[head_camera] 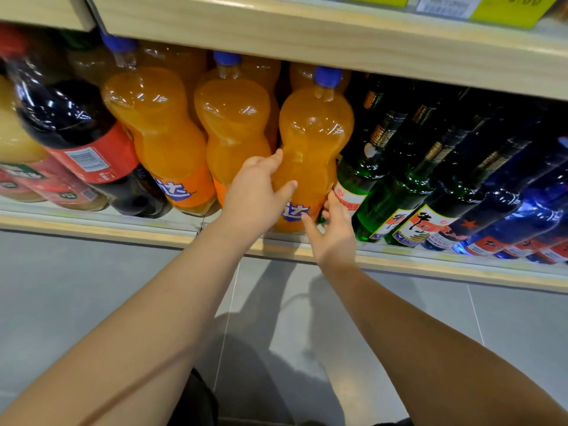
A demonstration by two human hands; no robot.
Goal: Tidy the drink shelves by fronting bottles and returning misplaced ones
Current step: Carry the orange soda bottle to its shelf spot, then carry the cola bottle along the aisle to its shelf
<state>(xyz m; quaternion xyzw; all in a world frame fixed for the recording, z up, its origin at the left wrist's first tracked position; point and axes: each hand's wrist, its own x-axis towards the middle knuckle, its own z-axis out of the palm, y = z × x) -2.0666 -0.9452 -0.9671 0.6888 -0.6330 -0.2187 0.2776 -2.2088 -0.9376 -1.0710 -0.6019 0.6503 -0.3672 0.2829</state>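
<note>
Three big orange soda bottles stood along the front of the lower shelf (92,224), and the rightmost orange bottle (313,142), at the centre of the frame, was the one in hand. The left hand (256,187) wrapped its pinched waist from the left, thumb and fingers pressed on the plastic; the right hand (333,232) lay low against its right side near the label, fingers spread, touching more than clamping. The risk, as I judged it, lay just to the right: green glass bottles (387,192) stood hard beside it, and a swing or shove of the heavy bottle could knock one over or off the shelf's edge. The smooth, glossy, curved plastic could also slip in a loose grip. Blue glass bottles (522,216) filled the right of the frame; a dark cola bottle (70,118) with a red label stood at the left.
</note>
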